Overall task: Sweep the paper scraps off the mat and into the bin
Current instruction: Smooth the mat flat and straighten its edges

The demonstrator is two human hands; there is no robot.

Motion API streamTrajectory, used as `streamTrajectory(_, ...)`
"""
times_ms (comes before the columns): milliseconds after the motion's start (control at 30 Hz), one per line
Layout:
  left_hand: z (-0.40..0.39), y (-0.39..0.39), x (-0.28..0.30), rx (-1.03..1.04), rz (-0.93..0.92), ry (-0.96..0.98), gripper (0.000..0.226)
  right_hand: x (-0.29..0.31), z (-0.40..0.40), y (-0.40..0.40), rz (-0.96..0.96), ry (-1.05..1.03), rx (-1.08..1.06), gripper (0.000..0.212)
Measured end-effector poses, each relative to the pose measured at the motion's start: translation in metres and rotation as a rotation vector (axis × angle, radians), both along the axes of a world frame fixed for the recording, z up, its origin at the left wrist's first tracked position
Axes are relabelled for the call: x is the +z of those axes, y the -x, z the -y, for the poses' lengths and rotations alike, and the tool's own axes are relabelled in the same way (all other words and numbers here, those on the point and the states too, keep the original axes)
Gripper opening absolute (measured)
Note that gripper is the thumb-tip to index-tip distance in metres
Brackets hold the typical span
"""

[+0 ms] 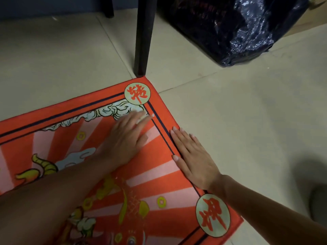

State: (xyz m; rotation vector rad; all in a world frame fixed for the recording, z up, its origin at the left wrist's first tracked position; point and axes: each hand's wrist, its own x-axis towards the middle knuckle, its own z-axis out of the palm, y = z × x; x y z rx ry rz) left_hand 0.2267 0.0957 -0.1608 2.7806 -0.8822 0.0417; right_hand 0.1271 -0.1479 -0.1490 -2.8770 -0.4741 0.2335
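Scraps (153, 115), a few small white bits, lie on the red mat (154, 149) near its far corner, just past the fingertips of the left hand (126, 138). That hand lies flat on the mat with fingers (139, 119) straight and released, grasping nothing; it is blurred, and something pale shows at the fingertips that cannot be told apart from the mat's white cloud print. Right hand (192, 156) rests palm down along the mat's right edge, fingers together and straight, part on the border and part on the floor (238, 112), also grasping nothing. Both forearms reach in from the near side. Mat lies on pale floor tiles. A dark furniture leg (144, 36) stands just beyond the mat's far corner. Bin (238, 27), wrapped in a shiny black bag, stands on the floor at upper right, well apart from the mat; its inside is not visible.
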Motion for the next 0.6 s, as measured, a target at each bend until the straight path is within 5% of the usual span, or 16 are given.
streamTrajectory(367,0.005,-0.017,-0.007,0.104,-0.022,0.054,0.053,-0.007,-0.023,-0.072,0.041,-0.005,0.009,0.059)
streamTrajectory(600,-0.026,-0.064,0.0,-0.147,0.158,-0.026,0.042,-0.01,-0.051,-0.142,0.06,-0.005,-0.028,0.061)
